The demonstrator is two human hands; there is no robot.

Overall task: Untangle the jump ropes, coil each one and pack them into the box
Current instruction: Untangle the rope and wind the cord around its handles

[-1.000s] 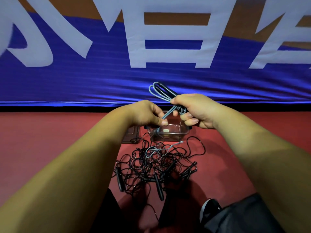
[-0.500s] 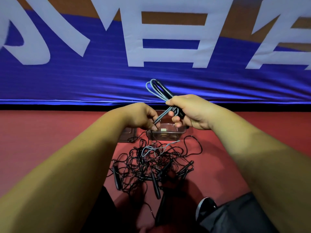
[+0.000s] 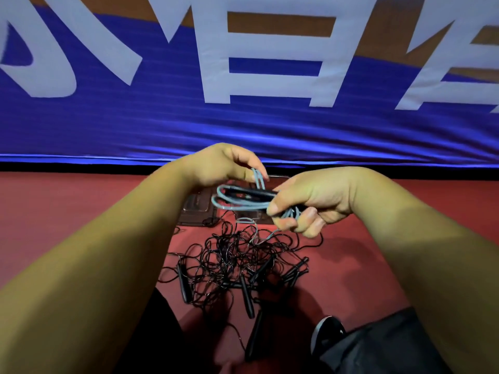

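- At far left, I am watching the person's left hand (image 3: 224, 164) reaching in above the red floor (image 3: 81, 211). Its fingertips are pinching one loop of the pale blue jump rope (image 3: 237, 207).
- Below that hand, a dark lid (image 3: 195, 211) is lying flat on the floor, just left of the clear box (image 3: 256, 215).
- In the centre, the blue rope is hanging in the air between the two hands. It is folded into several long loops, with its black handles (image 3: 251, 195) lying along them and a loose strand trailing down.
- Behind those loops, the box is sitting on the floor, mostly hidden. I cannot tell what is inside.
- Nearer the camera, a tangle of black jump ropes (image 3: 232, 260) is sprawling on the floor, with handles poking out along its lower edge.
- To the right, the right hand (image 3: 316, 201) is clenching the gathered end of the blue bundle, thumb on top and fingers curled beneath.
- At lower right, a dark shoe (image 3: 328, 333) and a dark trouser leg (image 3: 383, 346) are showing.
- Across the back, a blue banner (image 3: 243, 130) with large white characters is hanging.
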